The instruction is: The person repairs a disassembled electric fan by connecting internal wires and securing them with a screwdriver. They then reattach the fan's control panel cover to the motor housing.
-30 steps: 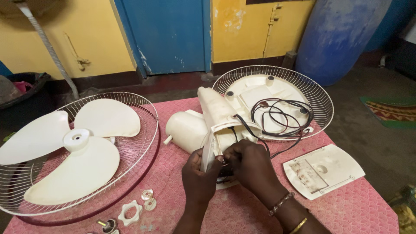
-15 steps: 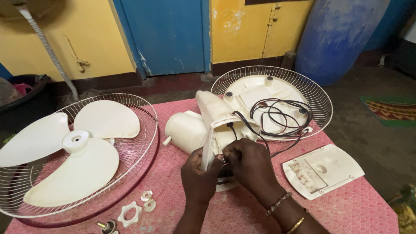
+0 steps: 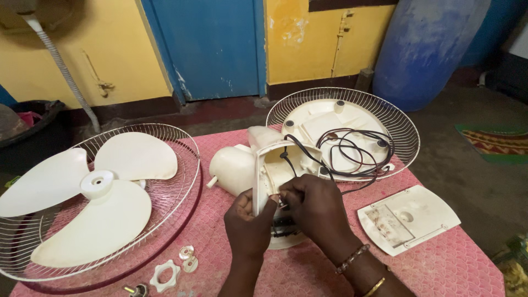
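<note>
A cream fan body [image 3: 273,163] lies open in the middle of the pink table [image 3: 440,264], its rounded motor cover [image 3: 231,168] to the left. My left hand [image 3: 248,223] grips the lower edge of the open housing. My right hand [image 3: 314,206] pinches something small inside it, right next to the left thumb; the part is hidden by my fingers. Black and red wires [image 3: 352,151] loop out of the housing over a cream base plate lying in the rear wire guard [image 3: 404,129].
At left, a white three-blade fan blade [image 3: 93,192] rests in the front wire guard [image 3: 181,159]. A plastic nut [image 3: 165,274] and small washers [image 3: 187,258] lie near the front edge. A flat cream cover plate [image 3: 407,219] sits at right. A blue barrel [image 3: 429,49] stands behind.
Both hands have stayed on the housing with only slight finger movement. The view has shifted a little; nothing on the table moved.
</note>
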